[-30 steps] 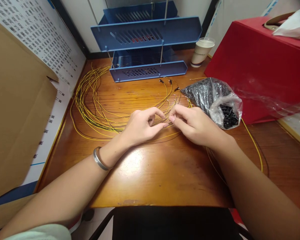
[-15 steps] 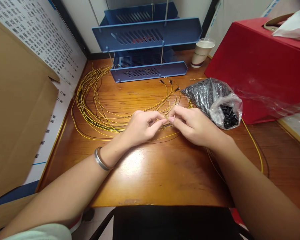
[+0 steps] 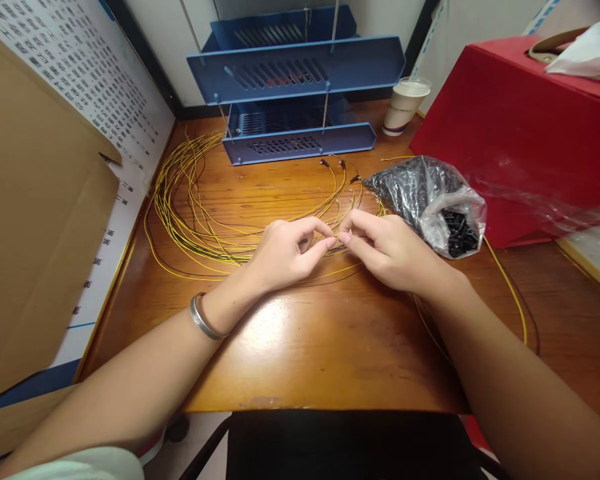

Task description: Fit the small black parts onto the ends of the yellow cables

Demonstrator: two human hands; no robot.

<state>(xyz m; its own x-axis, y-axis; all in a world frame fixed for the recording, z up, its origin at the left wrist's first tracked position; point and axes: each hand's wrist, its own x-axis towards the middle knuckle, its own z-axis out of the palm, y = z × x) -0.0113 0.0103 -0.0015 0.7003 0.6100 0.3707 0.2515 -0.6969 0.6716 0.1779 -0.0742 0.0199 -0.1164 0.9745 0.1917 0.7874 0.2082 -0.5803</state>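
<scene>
Thumb and forefinger of my left hand (image 3: 295,250) are pinched together over the front of a loose coil of yellow and dark wires (image 3: 167,193). Facing it, almost fingertip to fingertip, my right hand (image 3: 385,250) is pinched too. What lies between the fingertips is too small to make out. Several wire ends with black tips (image 3: 343,164) rest on the wooden table (image 3: 280,360) beyond my hands. Just past my right hand sits a clear plastic bag (image 3: 427,203) of small black parts, its mouth open toward the right.
A blue two-tier rack (image 3: 300,143) stands at the back, with a paper cup (image 3: 405,107) to its right. A large red box (image 3: 520,133) fills the right rear. Brown cardboard (image 3: 40,200) leans at the left. One yellow wire (image 3: 507,283) curves along the right side.
The view has shifted very slightly. My hands keep nearly the same pinched pose, with their fingertips a touch closer together.
</scene>
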